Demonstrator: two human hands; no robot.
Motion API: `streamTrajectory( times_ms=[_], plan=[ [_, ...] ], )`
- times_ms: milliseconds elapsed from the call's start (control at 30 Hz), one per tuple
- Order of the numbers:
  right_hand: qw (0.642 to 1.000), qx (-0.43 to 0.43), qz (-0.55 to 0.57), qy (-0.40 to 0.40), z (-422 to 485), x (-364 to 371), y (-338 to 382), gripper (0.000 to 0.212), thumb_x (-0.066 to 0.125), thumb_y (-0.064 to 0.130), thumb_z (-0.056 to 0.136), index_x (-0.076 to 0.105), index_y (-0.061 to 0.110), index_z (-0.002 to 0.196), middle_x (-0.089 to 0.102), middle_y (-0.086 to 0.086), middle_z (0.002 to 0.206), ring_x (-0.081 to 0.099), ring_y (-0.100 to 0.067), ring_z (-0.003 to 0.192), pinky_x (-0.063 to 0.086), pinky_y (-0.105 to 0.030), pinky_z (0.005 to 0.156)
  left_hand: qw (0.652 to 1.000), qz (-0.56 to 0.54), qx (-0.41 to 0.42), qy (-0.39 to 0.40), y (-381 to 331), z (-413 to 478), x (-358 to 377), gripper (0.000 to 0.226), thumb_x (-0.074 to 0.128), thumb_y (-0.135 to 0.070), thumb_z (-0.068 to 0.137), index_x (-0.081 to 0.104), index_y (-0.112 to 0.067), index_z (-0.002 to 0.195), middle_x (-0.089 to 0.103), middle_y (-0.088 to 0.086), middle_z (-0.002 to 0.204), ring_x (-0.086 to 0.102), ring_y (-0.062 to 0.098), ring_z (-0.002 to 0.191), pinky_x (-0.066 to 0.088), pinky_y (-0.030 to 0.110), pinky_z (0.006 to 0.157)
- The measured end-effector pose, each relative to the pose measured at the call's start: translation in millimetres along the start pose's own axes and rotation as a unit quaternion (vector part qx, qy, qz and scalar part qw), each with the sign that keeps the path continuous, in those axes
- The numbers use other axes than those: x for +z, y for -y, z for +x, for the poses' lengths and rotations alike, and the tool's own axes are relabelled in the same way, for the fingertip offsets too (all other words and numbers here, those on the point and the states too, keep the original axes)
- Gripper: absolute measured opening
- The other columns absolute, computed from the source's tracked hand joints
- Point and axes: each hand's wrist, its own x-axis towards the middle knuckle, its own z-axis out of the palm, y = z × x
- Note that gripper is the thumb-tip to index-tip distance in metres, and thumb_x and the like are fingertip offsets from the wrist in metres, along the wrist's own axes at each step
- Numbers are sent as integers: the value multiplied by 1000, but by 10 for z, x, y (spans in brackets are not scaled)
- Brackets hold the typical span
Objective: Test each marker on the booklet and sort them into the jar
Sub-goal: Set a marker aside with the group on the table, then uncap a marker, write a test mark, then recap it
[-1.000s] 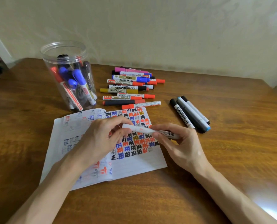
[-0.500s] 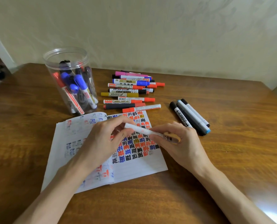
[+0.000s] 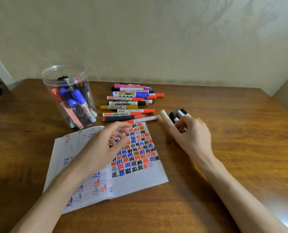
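Marker [image 3: 166, 119] gripped by right hand [image 3: 192, 138] fingers; left hand [image 3: 103, 148] fingers loose above booklet [image 3: 139, 179].

Head view (wide-angle) looks forward and down, close over table [image 3: 240, 157], wall [image 3: 156, 39] beyond.

One clear plastic jar [image 3: 49, 81], markers inside [image 3: 79, 100] too overlapped to count. One open paper booklet [image 3: 139, 179]. About a dozen loose coloured markers [image 3: 123, 107] in a row behind. Three black and grey markers [image 3: 178, 114] side by side. One slim white marker [image 3: 166, 119], gripped in the right hand [image 3: 192, 137].
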Motion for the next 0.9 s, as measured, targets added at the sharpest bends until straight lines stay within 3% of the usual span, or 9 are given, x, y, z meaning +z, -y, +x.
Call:
streamTrajectory(
  times_ms=[233,467,633,900],
  plan=[
    [997,-24,-67,-30,-3,136,-166,26,81,27,81,67,18,101,65,-3,96,54,-24,89,44,-36,69,992,122,-26,-25,45,362,-86,43,70,-32,96,56,-33,137,64,-16,122,62,-2,106,58,35,91],
    [997,-18,-69,-37,7,179,-210,30,81,29,83,67,20,109,59,-4,104,40,-17,91,35,-33,76,965,256,-27,-53,187,596,98,39,73,-36,94,63,-27,131,66,-9,123,55,3,93,43,22,75],
    [995,42,-78,36,66,128,-232,57,71,48,91,55,34,144,48,-8,148,43,-32,135,37,-47,105,964,254,-25,-71,231,656,143,26,75,-34,93,69,-24,116,64,-7,108,57,8,87,43,24,73],
    [990,78,-103,54,104,95,-322,56,62,53,98,53,31,148,48,-9,151,49,-35,132,41,-46,103,964,236,6,-121,245,607,151,14,71,-23,96,69,-16,109,67,-1,108,64,18,97,46,27,79]
  ],
)
